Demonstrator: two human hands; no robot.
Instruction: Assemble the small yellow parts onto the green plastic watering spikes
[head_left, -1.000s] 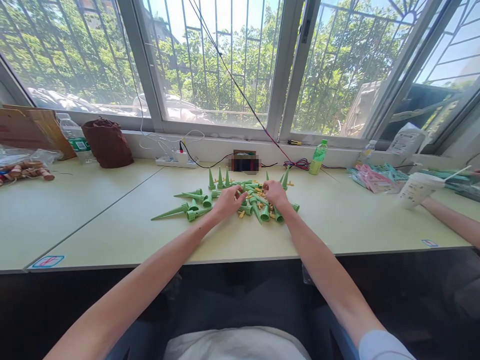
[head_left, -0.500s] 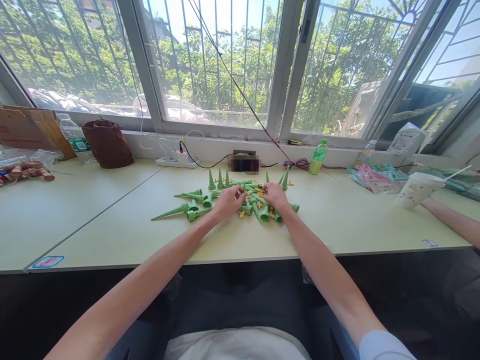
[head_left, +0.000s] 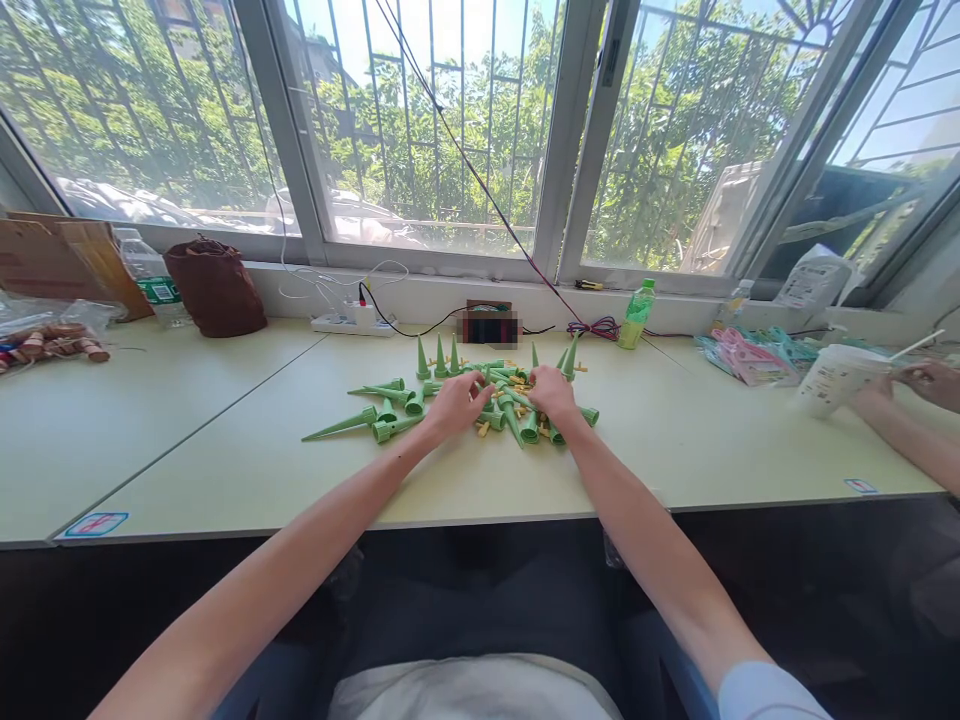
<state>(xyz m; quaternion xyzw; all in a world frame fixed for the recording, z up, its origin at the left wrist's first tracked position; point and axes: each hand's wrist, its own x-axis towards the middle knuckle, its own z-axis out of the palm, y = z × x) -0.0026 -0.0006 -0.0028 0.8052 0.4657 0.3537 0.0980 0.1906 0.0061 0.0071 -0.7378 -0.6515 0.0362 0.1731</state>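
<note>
My left hand (head_left: 457, 402) rests amid a spread of green plastic watering spikes (head_left: 508, 410), its thumb and fingers curled around one green spike whose tip shows between them. Just to the right, my right hand (head_left: 553, 392) is closed over the pile, fingertips bent down and partly hidden, so what they pinch cannot be made out. Small yellow valve pieces (head_left: 484, 429) lie scattered between the spikes. Several spikes stand point up behind the hands, such as one spike (head_left: 421, 358) at the back left. Others lie on their sides, including a long spike (head_left: 341, 424) at the left.
Along the window side are a power strip (head_left: 352, 325), a dark device (head_left: 491, 328), coiled cable (head_left: 596, 328) and a green bottle (head_left: 637, 315). A brown bag (head_left: 215, 287) stands at left. To the right are a white cup (head_left: 840, 380), plastic packets (head_left: 754, 355) and another person's hands (head_left: 930, 383).
My right hand's fingers have shifted very slightly toward the right; my left hand stays put. At the far right, another person's second hand has come into view beside the cup.
</note>
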